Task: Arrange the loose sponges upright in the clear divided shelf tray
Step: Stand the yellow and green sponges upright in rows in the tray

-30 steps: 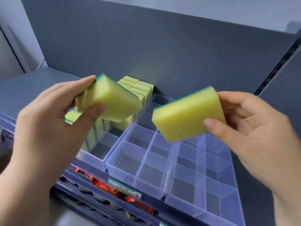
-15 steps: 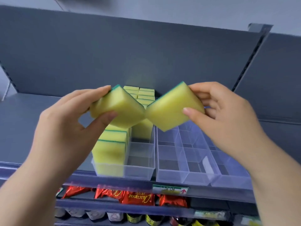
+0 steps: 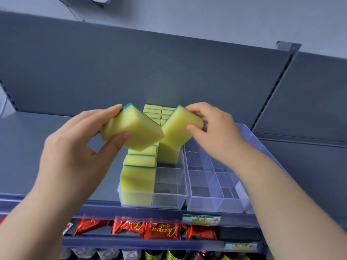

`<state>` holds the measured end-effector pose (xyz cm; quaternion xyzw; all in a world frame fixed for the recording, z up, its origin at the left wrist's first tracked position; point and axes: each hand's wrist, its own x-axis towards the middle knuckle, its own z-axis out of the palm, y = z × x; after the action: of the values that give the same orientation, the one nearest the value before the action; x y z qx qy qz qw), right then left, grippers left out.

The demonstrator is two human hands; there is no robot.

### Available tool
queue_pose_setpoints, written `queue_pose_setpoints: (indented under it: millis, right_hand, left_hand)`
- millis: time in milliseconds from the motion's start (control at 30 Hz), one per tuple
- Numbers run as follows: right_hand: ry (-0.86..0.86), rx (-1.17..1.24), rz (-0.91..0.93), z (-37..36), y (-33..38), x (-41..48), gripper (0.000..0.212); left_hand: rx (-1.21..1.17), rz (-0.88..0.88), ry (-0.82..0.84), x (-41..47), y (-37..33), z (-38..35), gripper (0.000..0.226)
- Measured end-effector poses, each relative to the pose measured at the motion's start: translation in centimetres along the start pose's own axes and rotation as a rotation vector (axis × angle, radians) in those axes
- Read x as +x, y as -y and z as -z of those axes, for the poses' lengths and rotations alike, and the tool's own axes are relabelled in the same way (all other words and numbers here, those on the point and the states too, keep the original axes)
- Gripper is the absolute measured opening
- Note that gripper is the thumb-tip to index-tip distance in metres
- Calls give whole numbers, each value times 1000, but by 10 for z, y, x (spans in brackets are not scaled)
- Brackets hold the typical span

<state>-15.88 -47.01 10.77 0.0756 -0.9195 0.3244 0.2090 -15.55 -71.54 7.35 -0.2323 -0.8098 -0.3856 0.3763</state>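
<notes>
2 loose sponges: one per hand, both tilted, in the air over the back half of the tray (image 3: pixel 169 202); near corners meet or almost, can't tell which.
L hand (image 3: pixel 75 152): pinches L sponge (image 3: pixel 131 132), thumb on the yellow face, fingers over the top by the green side.
R hand (image 3: pixel 216 136): pinches R sponge (image 3: pixel 178 126), thumb on the yellow face, fingers curled over the far edge.
Tray: clear, divided, at shelf (image 3: pixel 37 162) front. L lane packed w/ upright sponges (image 3: pixel 139 177) front to back; R lane filled at rear only, front cells w/o sponges.
Why this hold: edge grips leave the lower end free, prob. so each can be turned upright and slid into a cell.
Likely target: R lane's open cells, right below.
2nd tray (image 3: pixel 216 203): just beside, on R.
Below: red snack packs (image 3: pixel 161 231), price tag (image 3: pixel 201 219).
</notes>
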Motion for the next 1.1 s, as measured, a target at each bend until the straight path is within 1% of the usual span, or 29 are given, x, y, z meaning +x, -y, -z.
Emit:
queue_pose_setpoints:
  millis: [100,233,367,500,700,867,1000,1100]
  right_hand:
    - [67,-87,4,-7,1,3,35]
    - [57,-187,25,-10,5,4,36]
    - [75,-190,13,-10,7,5,37]
    - [47,-180,-16,-7,5,5,35]
    - [136,-220,-19,-21,-3,3,36]
    - [151,-219,59,-24,-5,9,38]
    - [199,-211,25,-28,-6,7,39]
    - [241,-271,23,-36,-12,6,39]
  left_hand:
    - [-5,9,-14,-1,4,2,43]
    - [-39,16,-19,-1,14,8,42]
    - [-25,17,-23,0,17,10,49]
    - [-36,16,-24,-1,16,11,51]
    - [-51,-1,-33,2,12,12,52]
    - [-59,10,-42,-1,12,14,43]
    - [-74,17,-46,-2,14,16,36]
    - [-87,16,-47,-3,13,17,37]
